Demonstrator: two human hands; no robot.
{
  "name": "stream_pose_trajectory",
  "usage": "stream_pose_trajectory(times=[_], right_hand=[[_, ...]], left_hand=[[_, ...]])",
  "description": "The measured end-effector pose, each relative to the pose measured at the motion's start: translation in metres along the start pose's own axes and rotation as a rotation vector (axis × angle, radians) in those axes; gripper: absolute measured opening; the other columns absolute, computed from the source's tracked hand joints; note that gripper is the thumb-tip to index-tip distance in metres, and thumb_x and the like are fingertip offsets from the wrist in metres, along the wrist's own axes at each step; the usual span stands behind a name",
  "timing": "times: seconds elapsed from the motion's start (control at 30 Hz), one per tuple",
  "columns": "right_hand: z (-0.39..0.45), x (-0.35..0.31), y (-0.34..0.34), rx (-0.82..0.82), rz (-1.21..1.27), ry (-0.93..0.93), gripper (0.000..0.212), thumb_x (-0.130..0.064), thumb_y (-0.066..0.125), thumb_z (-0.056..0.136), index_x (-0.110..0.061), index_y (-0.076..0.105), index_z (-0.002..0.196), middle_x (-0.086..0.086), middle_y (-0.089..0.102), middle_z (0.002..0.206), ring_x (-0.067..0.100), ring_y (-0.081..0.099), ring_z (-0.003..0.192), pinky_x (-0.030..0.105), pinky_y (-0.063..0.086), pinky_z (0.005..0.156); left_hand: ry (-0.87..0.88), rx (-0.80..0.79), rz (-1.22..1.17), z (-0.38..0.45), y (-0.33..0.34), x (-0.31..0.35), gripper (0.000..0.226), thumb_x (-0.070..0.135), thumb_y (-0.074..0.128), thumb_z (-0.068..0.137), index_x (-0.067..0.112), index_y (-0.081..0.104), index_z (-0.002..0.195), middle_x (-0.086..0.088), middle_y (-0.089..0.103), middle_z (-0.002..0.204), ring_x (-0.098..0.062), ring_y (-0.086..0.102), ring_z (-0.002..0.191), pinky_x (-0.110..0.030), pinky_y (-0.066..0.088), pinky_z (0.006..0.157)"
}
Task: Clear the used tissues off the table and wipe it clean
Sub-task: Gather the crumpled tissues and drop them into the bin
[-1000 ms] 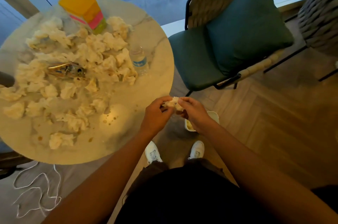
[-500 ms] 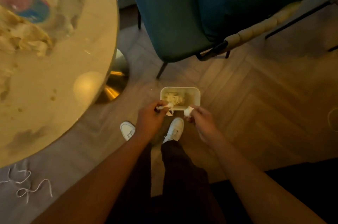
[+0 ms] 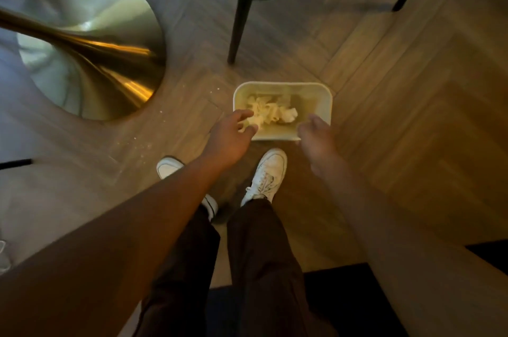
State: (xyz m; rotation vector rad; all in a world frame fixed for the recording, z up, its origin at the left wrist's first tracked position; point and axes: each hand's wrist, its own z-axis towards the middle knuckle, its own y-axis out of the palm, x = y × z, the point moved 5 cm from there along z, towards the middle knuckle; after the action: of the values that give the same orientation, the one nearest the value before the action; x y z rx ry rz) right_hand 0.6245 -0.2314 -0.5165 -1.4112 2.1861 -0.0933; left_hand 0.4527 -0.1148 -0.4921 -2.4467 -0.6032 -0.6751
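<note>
Brass pedestal base (image 3: pixel 90 45) at far left; worktop surface itself out of view. Left hand (image 3: pixel 232 134) over the bin's (image 3: pixel 327 105) near-left rim, grip loose, fingers spread, holding nothing. Used tissues (image 3: pixel 270 112) lie inside the bin, just ahead of it. Right hand (image 3: pixel 316 136) at near-right rim, blurred, apparently relaxed and empty. Left hand nearer the tissues.

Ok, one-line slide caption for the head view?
Both hands, left and right, open above the floor bin holding crumpled tissues.
</note>
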Motion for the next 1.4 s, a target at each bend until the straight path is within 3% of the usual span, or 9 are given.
stream_pose_trajectory(times=[0.23, 0.47, 0.53, 0.73, 0.87, 1.0, 1.07, 1.23, 1.4], right_hand=[[-0.03, -0.024, -0.004, -0.058, -0.052, -0.084, 0.029, -0.026, 0.052, 0.102, -0.026, 0.063, 0.129, -0.001, 0.063, 0.128, 0.019, 0.061, 0.115, 0.046, 0.052, 0.103], [-0.16, -0.111, -0.037, -0.156, 0.063, -0.117, 0.014, -0.017, 0.058, 0.099, -0.029, 0.066, 0.101, 0.003, 0.071, 0.11, 0.014, 0.067, 0.094, 0.035, 0.058, 0.086], [-0.207, -0.138, -0.048, -0.191, 0.102, -0.128, 0.013, -0.015, 0.06, 0.098, -0.024, 0.067, 0.104, 0.008, 0.072, 0.112, 0.016, 0.069, 0.094, 0.031, 0.057, 0.079], [-0.332, -0.194, -0.057, -0.252, 0.1, -0.216, 0.021, -0.022, 0.059, 0.1, -0.024, 0.066, 0.12, 0.002, 0.072, 0.11, 0.019, 0.069, 0.103, 0.039, 0.059, 0.092], [-0.393, -0.205, -0.04, -0.288, 0.062, -0.299, 0.016, -0.019, 0.058, 0.1, -0.024, 0.068, 0.112, 0.003, 0.073, 0.105, 0.017, 0.07, 0.098, 0.034, 0.059, 0.085], [-0.442, -0.209, -0.006, -0.339, -0.01, -0.362, 0.016, -0.012, 0.056, 0.101, -0.018, 0.068, 0.109, 0.005, 0.071, 0.096, 0.016, 0.067, 0.087, 0.022, 0.055, 0.068], [-0.46, -0.21, 0.017, -0.364, -0.042, -0.367, 0.016, -0.009, 0.057, 0.1, -0.012, 0.068, 0.111, 0.009, 0.07, 0.093, 0.016, 0.065, 0.081, 0.02, 0.052, 0.062], [-0.49, -0.217, 0.079, -0.373, -0.089, -0.384, 0.012, -0.009, 0.057, 0.1, -0.013, 0.068, 0.104, 0.009, 0.073, 0.095, 0.018, 0.067, 0.08, 0.026, 0.052, 0.065], [-0.523, -0.231, 0.144, -0.355, -0.041, -0.416, 0.011, -0.009, 0.059, 0.099, -0.011, 0.068, 0.104, 0.005, 0.071, 0.085, 0.015, 0.065, 0.072, 0.027, 0.048, 0.064]], left_hand=[[0.046, 0.006, 0.098, -0.013, -0.03, 0.009, 0.029, 0.03, 0.059, 0.1, 0.025, 0.061, 0.129, 0.003, 0.062, 0.131, -0.009, 0.058, 0.117, -0.02, 0.045, 0.085], [0.193, 0.104, 0.219, -0.118, -0.102, 0.103, 0.024, 0.027, 0.059, 0.1, 0.023, 0.064, 0.123, 0.005, 0.066, 0.121, 0.0, 0.053, 0.105, -0.007, 0.034, 0.075], [0.223, 0.146, 0.201, -0.159, -0.13, 0.132, 0.022, 0.027, 0.059, 0.1, 0.023, 0.064, 0.121, 0.007, 0.065, 0.117, 0.001, 0.053, 0.103, -0.008, 0.035, 0.075], [0.27, 0.318, 0.109, -0.262, -0.196, 0.177, 0.013, 0.026, 0.06, 0.1, 0.026, 0.064, 0.111, 0.017, 0.057, 0.101, 0.004, 0.056, 0.09, -0.013, 0.04, 0.078], [0.302, 0.385, 0.054, -0.305, -0.23, 0.168, 0.012, 0.027, 0.063, 0.097, 0.023, 0.068, 0.108, 0.008, 0.065, 0.105, -0.006, 0.062, 0.098, -0.023, 0.048, 0.087], [0.338, 0.474, -0.008, -0.343, -0.27, 0.144, 0.011, 0.02, 0.066, 0.095, 0.02, 0.071, 0.105, 0.006, 0.068, 0.106, -0.005, 0.062, 0.098, -0.01, 0.044, 0.087], [0.355, 0.506, -0.044, -0.357, -0.291, 0.126, 0.011, 0.017, 0.067, 0.094, 0.02, 0.071, 0.104, 0.007, 0.068, 0.105, -0.007, 0.063, 0.098, -0.016, 0.047, 0.089], [0.356, 0.538, -0.128, -0.381, -0.348, 0.075, 0.009, 0.021, 0.065, 0.096, 0.026, 0.068, 0.103, 0.007, 0.069, 0.109, -0.008, 0.064, 0.099, -0.027, 0.052, 0.089], [0.368, 0.567, -0.162, -0.394, -0.412, 0.032, 0.011, 0.024, 0.064, 0.097, 0.022, 0.071, 0.106, 0.007, 0.068, 0.11, -0.006, 0.063, 0.098, -0.024, 0.05, 0.086]])
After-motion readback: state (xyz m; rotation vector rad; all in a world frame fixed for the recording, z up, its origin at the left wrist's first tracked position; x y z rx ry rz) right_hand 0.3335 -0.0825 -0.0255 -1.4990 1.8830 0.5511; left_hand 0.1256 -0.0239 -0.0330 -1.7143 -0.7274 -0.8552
